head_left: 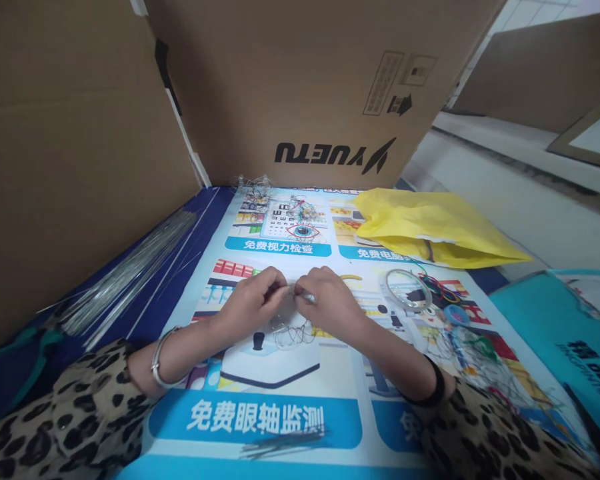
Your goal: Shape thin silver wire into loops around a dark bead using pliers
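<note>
Over the middle of the printed sheet, my left hand point(254, 303) and my right hand point(330, 303) meet with fingertips pinched close together. Between and below them hangs a looped piece of thin silvery wire point(295, 333), which both hands grip. Its upper end is hidden by my fingers, so its exact shape there cannot be made out. Nearer to me lies a small bundle of short straight wires point(283, 443). To the left rests a bundle of long straight wires point(135, 270).
Tall cardboard panels point(280, 87) stand behind and left. On the right lie a yellow bag point(430, 223), a roll of clear tape point(407, 290), coloured wires point(443, 288), a wire tangle point(470, 357) and a teal bag point(565, 347). More bent wire pieces point(255, 190) sit at the back.
</note>
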The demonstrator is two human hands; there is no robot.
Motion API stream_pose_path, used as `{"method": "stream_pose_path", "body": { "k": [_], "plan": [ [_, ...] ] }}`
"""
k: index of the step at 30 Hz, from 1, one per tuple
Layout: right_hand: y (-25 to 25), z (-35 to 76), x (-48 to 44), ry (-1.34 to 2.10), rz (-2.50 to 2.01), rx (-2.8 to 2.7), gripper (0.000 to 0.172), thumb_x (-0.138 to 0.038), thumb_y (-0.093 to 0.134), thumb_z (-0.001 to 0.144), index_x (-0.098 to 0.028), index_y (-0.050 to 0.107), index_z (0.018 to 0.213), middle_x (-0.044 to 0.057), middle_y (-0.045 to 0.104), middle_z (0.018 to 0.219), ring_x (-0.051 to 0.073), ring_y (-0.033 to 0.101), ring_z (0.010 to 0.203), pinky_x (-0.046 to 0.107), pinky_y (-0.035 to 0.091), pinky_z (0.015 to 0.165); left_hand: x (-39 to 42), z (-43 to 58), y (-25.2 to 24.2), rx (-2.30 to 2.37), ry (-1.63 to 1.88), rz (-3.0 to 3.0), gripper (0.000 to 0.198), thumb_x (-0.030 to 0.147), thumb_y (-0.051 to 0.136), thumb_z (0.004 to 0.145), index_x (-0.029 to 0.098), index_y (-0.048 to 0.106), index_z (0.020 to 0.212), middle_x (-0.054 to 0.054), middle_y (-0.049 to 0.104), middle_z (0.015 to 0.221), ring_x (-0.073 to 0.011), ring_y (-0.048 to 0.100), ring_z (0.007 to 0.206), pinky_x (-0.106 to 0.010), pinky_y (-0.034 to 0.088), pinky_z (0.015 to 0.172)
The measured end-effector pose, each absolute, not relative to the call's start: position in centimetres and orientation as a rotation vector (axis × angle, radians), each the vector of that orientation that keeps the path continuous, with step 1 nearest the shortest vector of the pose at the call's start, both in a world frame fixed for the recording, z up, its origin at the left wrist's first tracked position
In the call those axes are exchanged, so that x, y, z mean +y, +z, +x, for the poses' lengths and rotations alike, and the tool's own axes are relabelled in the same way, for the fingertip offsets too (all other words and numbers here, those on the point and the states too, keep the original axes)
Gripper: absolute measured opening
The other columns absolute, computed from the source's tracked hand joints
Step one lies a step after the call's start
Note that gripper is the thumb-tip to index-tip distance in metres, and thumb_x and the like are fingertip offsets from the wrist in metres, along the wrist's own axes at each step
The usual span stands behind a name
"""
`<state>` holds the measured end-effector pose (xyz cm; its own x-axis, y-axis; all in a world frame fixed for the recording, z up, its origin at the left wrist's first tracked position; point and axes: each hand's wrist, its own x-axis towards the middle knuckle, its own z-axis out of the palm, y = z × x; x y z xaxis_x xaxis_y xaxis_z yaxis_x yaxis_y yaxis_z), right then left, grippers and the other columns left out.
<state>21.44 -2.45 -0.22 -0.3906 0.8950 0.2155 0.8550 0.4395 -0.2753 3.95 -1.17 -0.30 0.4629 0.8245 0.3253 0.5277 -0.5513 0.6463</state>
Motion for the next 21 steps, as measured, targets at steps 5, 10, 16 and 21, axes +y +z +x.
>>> {"method": "stream_pose_path", "body": {
  "k": [5, 10, 16, 21],
  "plan": [
    [-0.6, 21.3, -2.3, 0.193, -1.425, -2.337, 0.01, -0.014, 0.051, 0.075, -0.019, 0.059, 0.072, 0.002, 0.054, 0.074, 0.015, 0.046, 0.078, 0.027, 0.034, 0.073, -1.1, 3.9, -0.6, 1.152, 0.867, 2.253, 0.004, 0.019, 0.044, 0.082, 0.018, 0.047, 0.079, 0.003, 0.053, 0.066, -0.0088, 0.048, 0.06, -0.02, 0.038, 0.057],
    [-0.8, 21.2, -2.3, 0.213, -1.415, -2.333, 0.013, -0.013, 0.049, 0.076, -0.018, 0.06, 0.071, 0.003, 0.054, 0.075, 0.015, 0.046, 0.079, 0.027, 0.034, 0.073, -1.2, 4.0, -0.6, 1.163, 0.864, 2.246, 0.004, 0.019, 0.046, 0.081, 0.018, 0.047, 0.078, 0.004, 0.052, 0.064, -0.0081, 0.047, 0.058, -0.02, 0.037, 0.056],
    [-1.1, 21.3, -2.0, 0.235, -1.397, -2.286, 0.008, -0.013, 0.053, 0.072, -0.018, 0.059, 0.069, 0.002, 0.053, 0.074, 0.015, 0.045, 0.077, 0.027, 0.035, 0.072, -1.2, 4.0, -0.6, 1.165, 0.852, 2.246, 0.004, 0.02, 0.046, 0.081, 0.018, 0.047, 0.078, 0.004, 0.052, 0.064, -0.0075, 0.047, 0.057, -0.019, 0.036, 0.055],
    [-1.5, 21.2, -1.9, 0.253, -1.399, -2.229, 0.008, -0.013, 0.054, 0.072, -0.017, 0.056, 0.066, 0.002, 0.052, 0.073, 0.015, 0.045, 0.078, 0.026, 0.036, 0.071, -1.1, 4.1, -0.6, 1.19, 0.867, 2.255, 0.003, 0.018, 0.046, 0.08, 0.018, 0.047, 0.077, 0.005, 0.052, 0.064, -0.0074, 0.047, 0.057, -0.019, 0.036, 0.055]
  ]
}}
